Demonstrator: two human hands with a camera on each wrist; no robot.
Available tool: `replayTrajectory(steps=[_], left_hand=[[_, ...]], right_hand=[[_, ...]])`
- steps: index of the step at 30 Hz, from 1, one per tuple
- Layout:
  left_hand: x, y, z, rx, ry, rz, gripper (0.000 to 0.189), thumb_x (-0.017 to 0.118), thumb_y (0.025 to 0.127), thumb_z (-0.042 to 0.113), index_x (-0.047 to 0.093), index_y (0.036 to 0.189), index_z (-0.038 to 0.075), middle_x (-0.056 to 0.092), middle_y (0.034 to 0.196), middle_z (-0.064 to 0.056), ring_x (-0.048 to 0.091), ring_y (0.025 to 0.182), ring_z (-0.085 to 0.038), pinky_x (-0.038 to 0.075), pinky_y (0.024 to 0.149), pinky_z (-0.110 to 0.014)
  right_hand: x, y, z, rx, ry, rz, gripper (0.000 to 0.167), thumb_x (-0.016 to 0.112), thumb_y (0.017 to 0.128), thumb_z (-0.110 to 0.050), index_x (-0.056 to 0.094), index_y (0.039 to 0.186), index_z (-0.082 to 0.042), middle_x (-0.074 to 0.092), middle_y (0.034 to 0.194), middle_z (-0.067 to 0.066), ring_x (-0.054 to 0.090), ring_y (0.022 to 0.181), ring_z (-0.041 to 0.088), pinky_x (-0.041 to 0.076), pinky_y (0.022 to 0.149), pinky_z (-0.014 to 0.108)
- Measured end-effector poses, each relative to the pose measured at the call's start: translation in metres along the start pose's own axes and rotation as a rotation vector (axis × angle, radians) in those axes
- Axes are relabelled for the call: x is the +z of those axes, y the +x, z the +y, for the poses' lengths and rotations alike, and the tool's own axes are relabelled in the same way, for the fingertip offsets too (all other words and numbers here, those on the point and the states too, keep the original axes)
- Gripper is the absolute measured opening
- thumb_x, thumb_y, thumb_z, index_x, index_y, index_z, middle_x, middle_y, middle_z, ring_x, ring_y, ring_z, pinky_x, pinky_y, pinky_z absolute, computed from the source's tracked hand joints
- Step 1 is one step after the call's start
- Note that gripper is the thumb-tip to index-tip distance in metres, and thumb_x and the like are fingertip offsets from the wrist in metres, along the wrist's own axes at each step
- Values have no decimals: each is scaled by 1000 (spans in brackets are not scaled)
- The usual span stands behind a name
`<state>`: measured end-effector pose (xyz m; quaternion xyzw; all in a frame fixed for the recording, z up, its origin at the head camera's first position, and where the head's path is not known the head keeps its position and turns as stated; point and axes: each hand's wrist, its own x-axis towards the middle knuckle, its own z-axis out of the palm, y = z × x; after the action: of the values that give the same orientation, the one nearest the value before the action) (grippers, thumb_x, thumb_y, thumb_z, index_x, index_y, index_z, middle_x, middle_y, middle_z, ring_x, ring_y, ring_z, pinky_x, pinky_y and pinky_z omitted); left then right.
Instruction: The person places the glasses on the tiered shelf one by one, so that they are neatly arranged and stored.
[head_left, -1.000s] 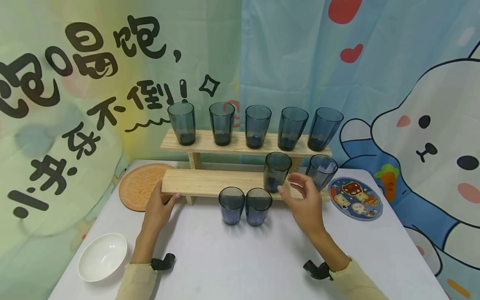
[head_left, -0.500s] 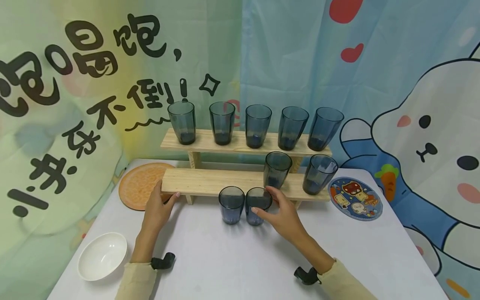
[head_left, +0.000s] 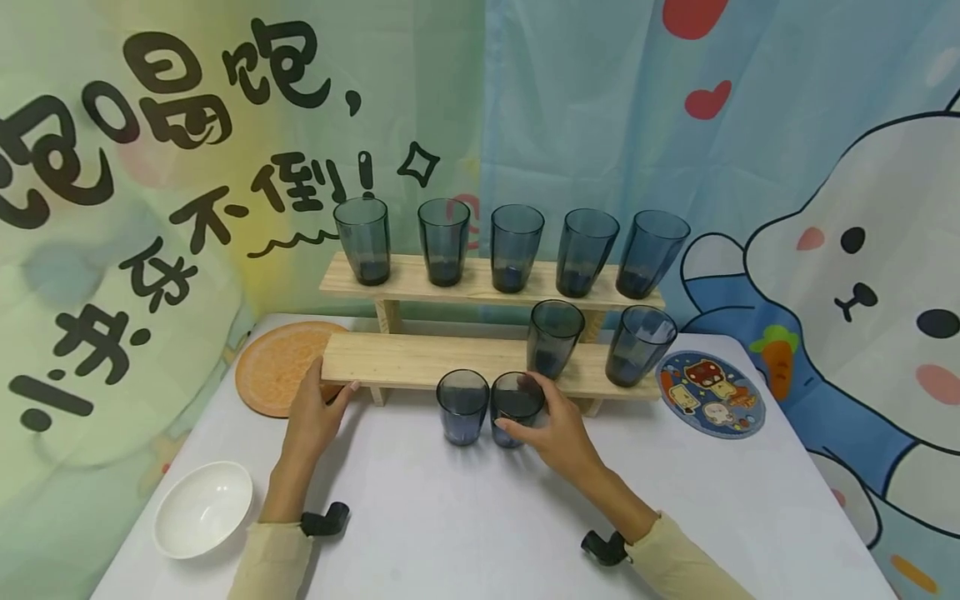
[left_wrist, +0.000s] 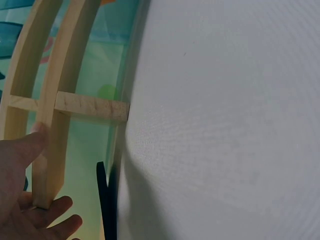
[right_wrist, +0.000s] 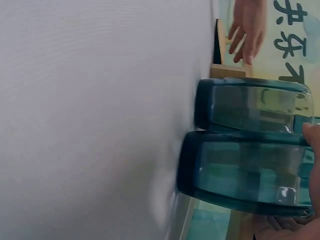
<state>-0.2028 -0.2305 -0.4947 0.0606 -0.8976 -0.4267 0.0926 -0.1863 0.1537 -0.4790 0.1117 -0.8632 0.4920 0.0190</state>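
Observation:
My right hand [head_left: 566, 433] holds a blue-tinted drinking glass [head_left: 513, 402] that stands on the table in front of a two-tier wooden shelf [head_left: 420, 358]. In the right wrist view its thumb lies near the rim of that glass [right_wrist: 240, 172], with the other fingers on the far side. Directly left of it is a second matching glass [head_left: 461, 407]. My left hand [head_left: 313, 421] grips the left end of the lower board; the left wrist view shows the thumb on the board's front edge [left_wrist: 50, 120] and fingers beneath its end.
Several matching glasses line the upper board [head_left: 480, 282]. On the lower board's right half stand two more, one glass [head_left: 553, 337] and another glass [head_left: 639, 346]. An orange round mat [head_left: 273, 367], a blue patterned mat [head_left: 712, 396] and a white bowl [head_left: 204, 510] lie on the table.
My right hand has left the glasses on the lower board, moving left and toward me, and now holds the right one of the two front glasses. The left hand stays on the shelf.

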Motion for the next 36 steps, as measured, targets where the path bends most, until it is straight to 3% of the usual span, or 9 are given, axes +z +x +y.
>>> replayTrajectory(steps=[11, 24, 28, 33, 36], left_hand=[[2, 0, -3, 2, -7, 8, 84, 67, 106, 32, 21, 164, -6, 33, 165, -32, 31, 155, -48, 27, 125, -63], [3, 3, -2, 8, 7, 0, 82, 66, 106, 32, 22, 164, -5, 33, 166, -31, 31, 155, -47, 26, 127, -60], [2, 3, -2, 3, 10, 2, 82, 67, 106, 32, 22, 164, -5, 33, 166, -31, 30, 155, -47, 25, 127, -60], [1, 2, -3, 5, 2, 5, 82, 66, 106, 31, 21, 164, -5, 33, 166, -31, 30, 155, -46, 25, 127, -59], [0, 2, -4, 8, 1, 5, 82, 66, 106, 31, 21, 164, -5, 33, 165, -31, 30, 155, -47, 25, 127, -60]], right_hand=[[-1, 0, -2, 12, -35, -9, 99, 88, 84, -52, 40, 160, -12, 57, 152, 13, 53, 142, 35, 46, 113, 60], [-14, 0, -7, 26, -66, -13, 99, 90, 82, -50, 43, 158, -10, 64, 144, 14, 62, 131, 34, 53, 105, 56], [-23, 0, -16, 45, -87, -22, 99, 89, 82, -52, 42, 159, -11, 63, 145, 14, 63, 127, 32, 55, 100, 52], [-36, 0, -37, 29, -119, -19, 100, 90, 82, -52, 42, 160, -12, 67, 135, 14, 63, 106, 26, 53, 82, 40], [-43, 1, -50, -4, -90, -21, 97, 91, 82, -46, 43, 158, -10, 67, 134, 15, 67, 112, 28, 59, 84, 42]])
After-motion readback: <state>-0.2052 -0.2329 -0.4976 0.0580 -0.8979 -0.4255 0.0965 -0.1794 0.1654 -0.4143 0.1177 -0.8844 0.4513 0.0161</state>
